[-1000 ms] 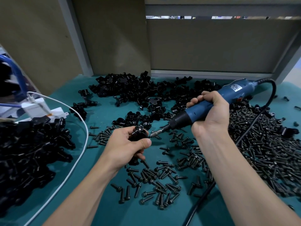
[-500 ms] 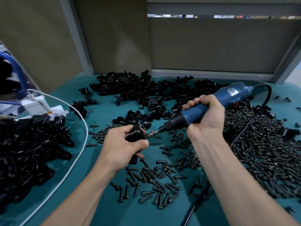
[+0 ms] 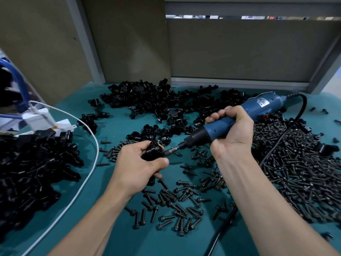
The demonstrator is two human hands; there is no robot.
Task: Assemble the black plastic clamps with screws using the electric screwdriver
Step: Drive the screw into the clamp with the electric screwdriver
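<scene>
Left hand [image 3: 140,165] grips one black clamp [image 3: 154,152]; right hand [image 3: 232,130] grips one electric screwdriver [image 3: 234,120], bit at the clamp; loose screws [image 3: 177,200] on the bench [image 3: 88,215], uncountable.

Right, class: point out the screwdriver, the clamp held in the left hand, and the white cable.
screwdriver [image 3: 216,128]: head view, on the blue barrel just behind the black collar.
clamp [image 3: 154,151]: head view, on the black body that shows above the grip.
white cable [image 3: 97,148]: head view, on the outermost bend of its curve.

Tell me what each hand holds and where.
The left hand grips a black clamp around its body; the right hand grips the electric screwdriver around its blue barrel.
</scene>
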